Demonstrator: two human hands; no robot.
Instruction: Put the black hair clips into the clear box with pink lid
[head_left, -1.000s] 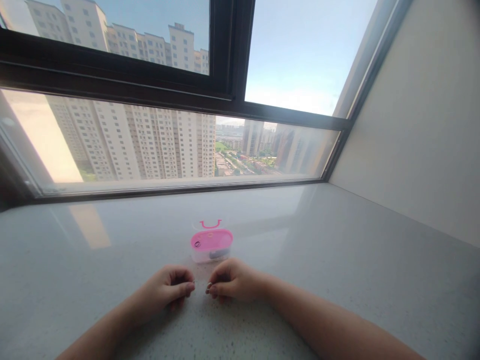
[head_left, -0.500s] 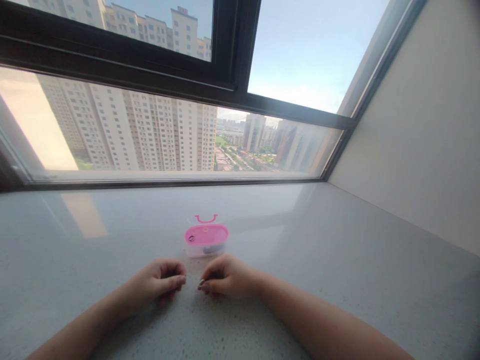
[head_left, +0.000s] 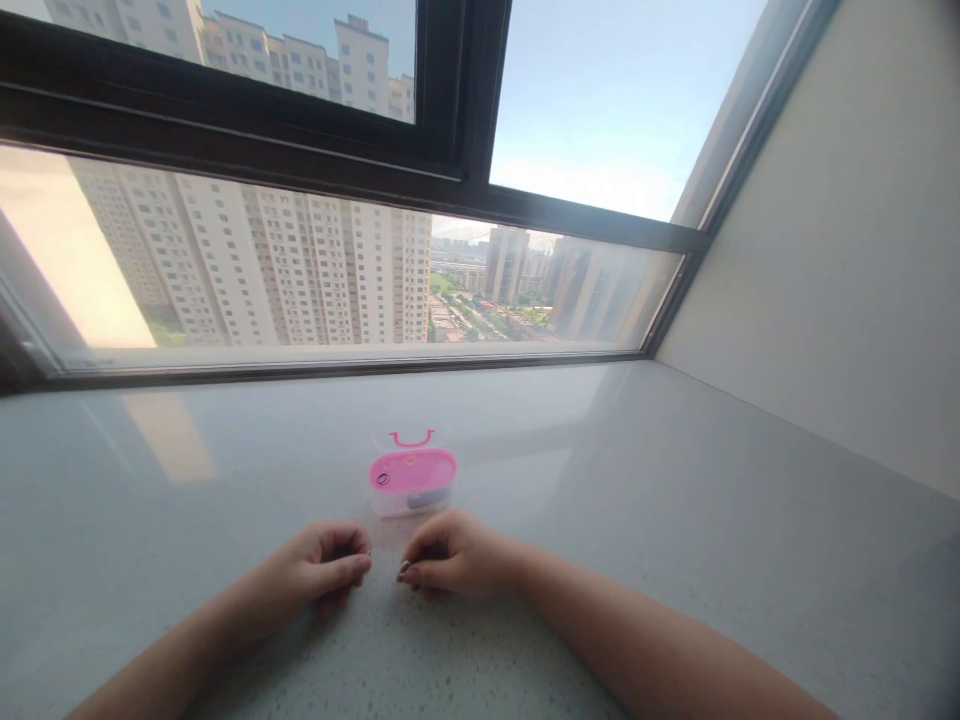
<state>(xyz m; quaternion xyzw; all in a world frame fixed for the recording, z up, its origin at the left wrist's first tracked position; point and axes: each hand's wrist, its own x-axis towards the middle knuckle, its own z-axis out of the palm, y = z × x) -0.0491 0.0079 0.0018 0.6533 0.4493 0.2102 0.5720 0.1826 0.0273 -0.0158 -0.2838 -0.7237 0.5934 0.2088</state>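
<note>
My left hand [head_left: 334, 568] rests low over the pale counter with thumb and index finger pinched together. Anything between those fingertips is too small to make out. Facing it across a narrow gap, my right hand [head_left: 454, 555] is also closed in a pinch. At its fingertips shows a small pale, shiny thing, whose kind I cannot tell. Just beyond both hands stands a clear oval box with a pink lid [head_left: 424, 468], nearest to my right hand. Small rings lie on the lid, one dark and one yellowish. Through the box wall a dark object [head_left: 427, 497] is visible.
A pink curved handle [head_left: 412, 440] lies behind the lid. The speckled counter [head_left: 675, 500] extends to a dark-framed window [head_left: 360, 372] at the back and a white wall [head_left: 840, 280] on the right. Tall buildings stand outside.
The view has tilted slightly. Both hands keep their pinched poses in nearly the same places, and the box has not moved.
</note>
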